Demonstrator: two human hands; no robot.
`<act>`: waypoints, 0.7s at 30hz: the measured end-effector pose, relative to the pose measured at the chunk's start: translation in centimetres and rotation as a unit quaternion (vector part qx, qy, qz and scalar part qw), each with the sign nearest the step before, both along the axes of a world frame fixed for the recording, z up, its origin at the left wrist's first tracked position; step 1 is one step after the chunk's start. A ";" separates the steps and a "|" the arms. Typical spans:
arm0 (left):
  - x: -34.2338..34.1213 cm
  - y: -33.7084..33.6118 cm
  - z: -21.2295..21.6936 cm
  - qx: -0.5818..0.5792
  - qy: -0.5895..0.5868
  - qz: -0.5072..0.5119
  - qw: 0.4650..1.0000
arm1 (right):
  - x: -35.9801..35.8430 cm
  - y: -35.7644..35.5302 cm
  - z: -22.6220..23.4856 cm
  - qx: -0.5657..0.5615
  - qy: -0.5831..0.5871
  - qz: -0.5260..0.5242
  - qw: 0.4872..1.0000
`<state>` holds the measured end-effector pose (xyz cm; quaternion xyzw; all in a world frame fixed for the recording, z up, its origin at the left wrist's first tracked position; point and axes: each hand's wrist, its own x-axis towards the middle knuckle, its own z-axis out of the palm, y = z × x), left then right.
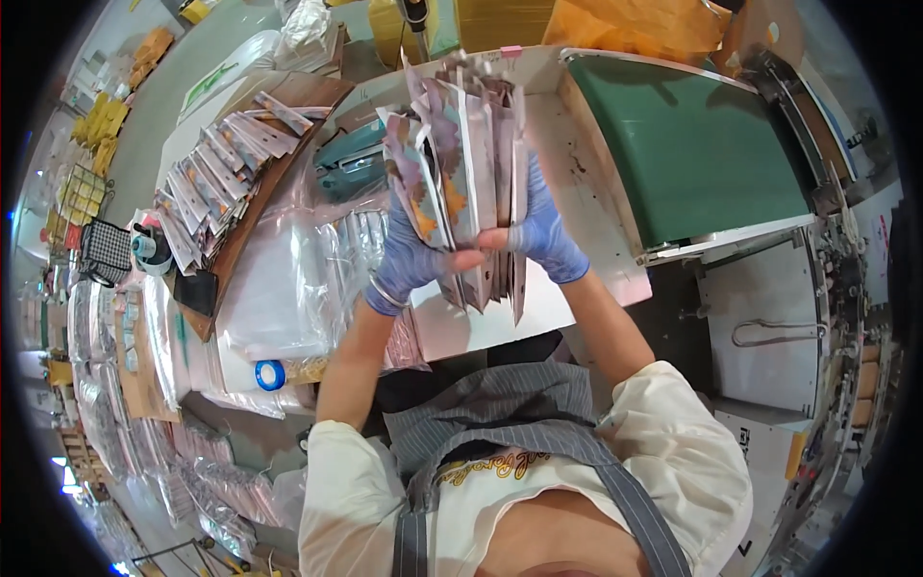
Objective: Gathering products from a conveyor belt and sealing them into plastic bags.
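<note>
Both of my hands wear bluish-purple fingertip-less gloves and stand above the white table (471, 330). Between them is an upright bundle of several flat printed packets (471, 183), with purple and orange patterns and pale edges. My left hand (409, 258) grips the bundle's left side, its thumb across the near edges. From the right, my right hand (546, 231) closes on the same bundle, its thumb nearly meeting the left one. The packets fan slightly apart at the top, where they are blurred. Most fingers are hidden behind the bundle.
A green conveyor belt (692, 154) lies to the right. On the left, a row of similar packets (216, 178) leans on a brown board (252, 226). A teal container (351, 159), clear plastic bags (279, 279) and a blue tape roll (270, 375) are nearer.
</note>
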<state>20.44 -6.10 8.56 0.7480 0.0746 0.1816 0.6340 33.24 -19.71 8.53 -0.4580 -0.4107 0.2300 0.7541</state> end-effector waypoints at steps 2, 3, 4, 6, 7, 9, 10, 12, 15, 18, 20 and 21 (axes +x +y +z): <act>-1.2 2.5 -0.2 0.299 0.024 -0.021 0.954 | -0.7 0.2 0.6 0.008 -0.027 0.013 1.000; -1.2 2.5 -0.7 0.299 0.026 -0.014 0.954 | -0.9 0.3 0.7 0.014 -0.053 0.020 0.998; -0.6 1.4 -0.2 0.261 -0.123 0.007 0.958 | -0.8 0.6 0.9 0.047 -0.129 0.014 0.991; -0.9 2.1 -3.0 0.292 -0.215 -0.013 0.932 | -2.1 0.5 1.3 0.055 -0.082 0.048 0.994; -0.8 1.2 -2.8 0.287 -0.216 -0.012 0.933 | -2.7 0.2 1.6 0.061 -0.032 0.075 0.995; -0.9 -1.8 -1.9 -0.122 -0.228 -0.099 0.961 | -3.2 0.1 1.5 0.078 -0.015 0.078 0.994; -1.0 -2.2 -2.1 -0.151 -0.226 -0.097 0.957 | -2.7 0.3 1.2 0.087 -0.097 0.076 0.989; -1.5 -3.0 -2.3 -0.231 -0.189 -0.042 0.954 | -3.5 0.2 0.7 0.083 -0.173 0.053 0.980; -5.4 -0.9 -6.1 0.029 -0.063 -0.021 0.997 | -6.7 0.2 1.1 -0.011 -0.183 -0.008 0.983; -8.6 -4.8 -0.2 -0.398 0.065 -0.094 0.910 | -7.6 0.2 1.8 -0.124 -0.054 0.054 0.989; -11.2 -8.0 -1.0 -0.574 0.086 -0.054 0.813 | -7.3 1.0 -1.2 -0.228 0.057 0.261 0.936; -12.3 -9.0 -2.8 -0.624 0.083 -0.024 0.777 | -8.1 1.4 -2.2 -0.238 0.130 0.330 0.904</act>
